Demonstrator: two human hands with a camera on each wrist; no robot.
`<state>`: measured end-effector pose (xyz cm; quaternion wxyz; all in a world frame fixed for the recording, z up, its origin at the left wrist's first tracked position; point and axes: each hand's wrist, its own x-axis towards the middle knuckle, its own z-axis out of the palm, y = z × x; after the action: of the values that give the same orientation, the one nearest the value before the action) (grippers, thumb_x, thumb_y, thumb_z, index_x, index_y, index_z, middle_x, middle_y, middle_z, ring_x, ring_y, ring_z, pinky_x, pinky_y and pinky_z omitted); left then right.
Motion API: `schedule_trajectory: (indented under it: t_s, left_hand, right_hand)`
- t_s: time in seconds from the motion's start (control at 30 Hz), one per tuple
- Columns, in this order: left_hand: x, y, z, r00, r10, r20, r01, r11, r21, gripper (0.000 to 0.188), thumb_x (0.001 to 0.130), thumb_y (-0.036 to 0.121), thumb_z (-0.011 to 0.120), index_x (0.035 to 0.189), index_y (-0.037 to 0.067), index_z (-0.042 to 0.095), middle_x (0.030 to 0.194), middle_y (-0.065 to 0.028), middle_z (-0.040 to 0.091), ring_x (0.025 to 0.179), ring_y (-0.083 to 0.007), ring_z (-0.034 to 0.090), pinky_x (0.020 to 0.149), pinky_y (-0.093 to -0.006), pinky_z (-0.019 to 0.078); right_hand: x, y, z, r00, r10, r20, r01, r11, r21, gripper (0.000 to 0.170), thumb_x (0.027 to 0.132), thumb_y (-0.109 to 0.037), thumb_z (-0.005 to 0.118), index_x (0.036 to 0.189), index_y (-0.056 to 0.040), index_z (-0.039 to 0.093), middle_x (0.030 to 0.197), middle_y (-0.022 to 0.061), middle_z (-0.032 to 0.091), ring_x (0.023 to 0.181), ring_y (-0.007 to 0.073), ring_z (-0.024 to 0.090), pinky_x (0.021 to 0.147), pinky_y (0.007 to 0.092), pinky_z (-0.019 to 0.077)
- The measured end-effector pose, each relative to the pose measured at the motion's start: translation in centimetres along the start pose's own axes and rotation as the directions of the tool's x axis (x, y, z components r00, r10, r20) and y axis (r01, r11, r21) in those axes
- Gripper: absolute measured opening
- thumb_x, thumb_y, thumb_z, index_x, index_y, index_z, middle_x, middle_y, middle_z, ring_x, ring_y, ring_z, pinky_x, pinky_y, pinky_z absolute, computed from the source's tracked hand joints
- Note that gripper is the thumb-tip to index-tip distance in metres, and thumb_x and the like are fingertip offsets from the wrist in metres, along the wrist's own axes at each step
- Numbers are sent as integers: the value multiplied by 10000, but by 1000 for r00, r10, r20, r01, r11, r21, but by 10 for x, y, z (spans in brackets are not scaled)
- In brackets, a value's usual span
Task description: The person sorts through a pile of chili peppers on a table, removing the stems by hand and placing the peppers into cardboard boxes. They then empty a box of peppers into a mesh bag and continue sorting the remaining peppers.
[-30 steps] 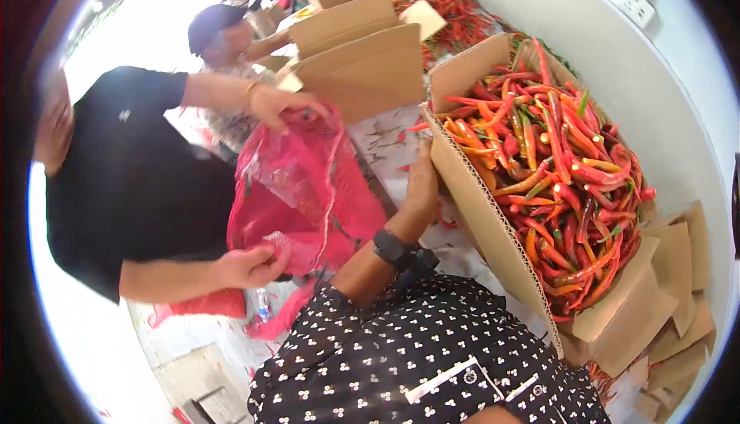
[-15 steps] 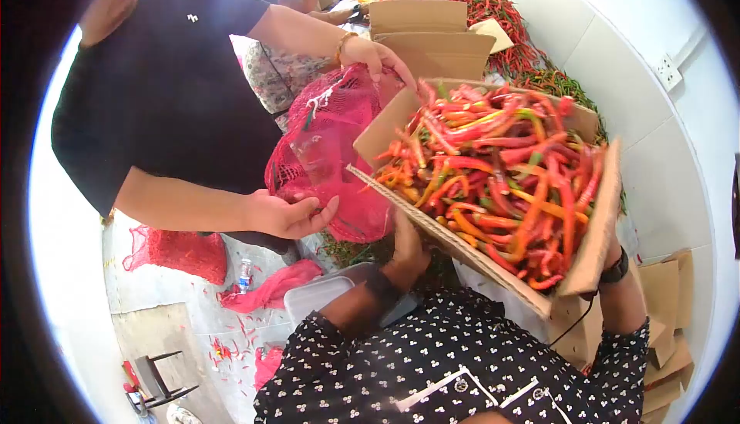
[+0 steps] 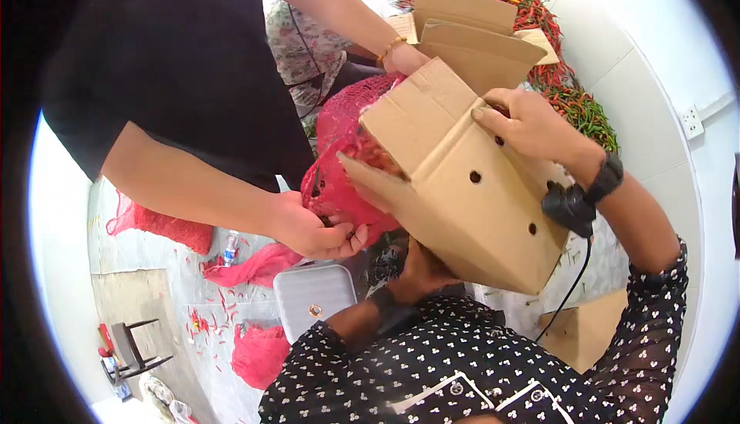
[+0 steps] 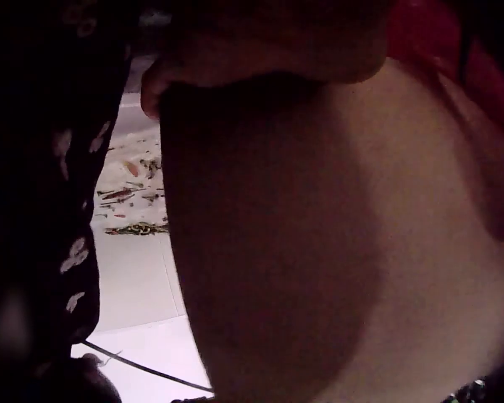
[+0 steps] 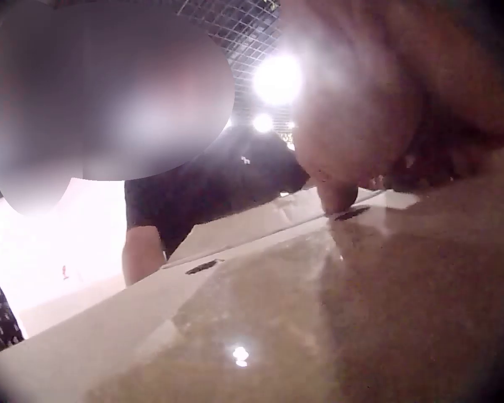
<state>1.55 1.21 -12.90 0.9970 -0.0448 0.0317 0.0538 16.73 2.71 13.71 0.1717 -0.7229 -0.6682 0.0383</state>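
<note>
Tipped since the earlier frame, a cardboard box [image 3: 462, 208] meets a pink mesh bag [image 3: 357, 108] just left of both grips: right hand [image 3: 532, 127] clutching the box's top, left hand [image 3: 422, 271] its underside. Chilies [image 3: 383, 156] could spill if the bag sags.

I can read no words or numbers here; the black shirt [image 3: 177, 69] facing me bears a small white mark [image 5: 246, 159] — cut off by the top edge in my head view, too small to make out from my right wrist; the bottle [image 3: 232, 240] has a bluish label [image 3: 230, 254] — its print illegible to me.
</note>
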Motion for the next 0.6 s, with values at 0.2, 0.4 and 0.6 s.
schedule_trajectory:
  t_s: [0.2, 0.4, 0.6]
  left_hand:
    - [10, 0, -17, 999, -37, 19, 36, 999, 19, 769, 763, 729, 256, 1302, 187, 342, 1352, -60, 340, 1206, -341, 347, 898, -597, 306]
    - [28, -9, -13, 993, -52, 109, 50, 999, 16, 765, 776, 728, 220, 1285, 175, 360, 1305, -62, 403, 1153, -312, 412, 866, -524, 364]
    - [30, -9, -15, 993, -16, 119, 17, 1000, -10, 768, 770, 730, 243, 1285, 171, 357, 1306, -68, 401, 1148, -298, 422, 867, -516, 375]
  right_hand:
    - [19, 14, -18, 955, -39, 293, 30, 999, 34, 357, 814, -311, 521, 904, 26, 600, 735, 89, 614, 620, 171, 553, 586, 319, 446]
    - [39, -3, -38, 869, -17, 495, 12, 1000, 13, 465, 786, -227, 562, 1172, 22, 492, 829, 65, 620, 747, 118, 549, 674, 266, 443]
    - [48, -4, -41, 861, -64, 505, 124, 989, -86, 546, 773, -243, 570, 1248, -14, 431, 1043, 111, 589, 931, 155, 547, 825, 277, 433]
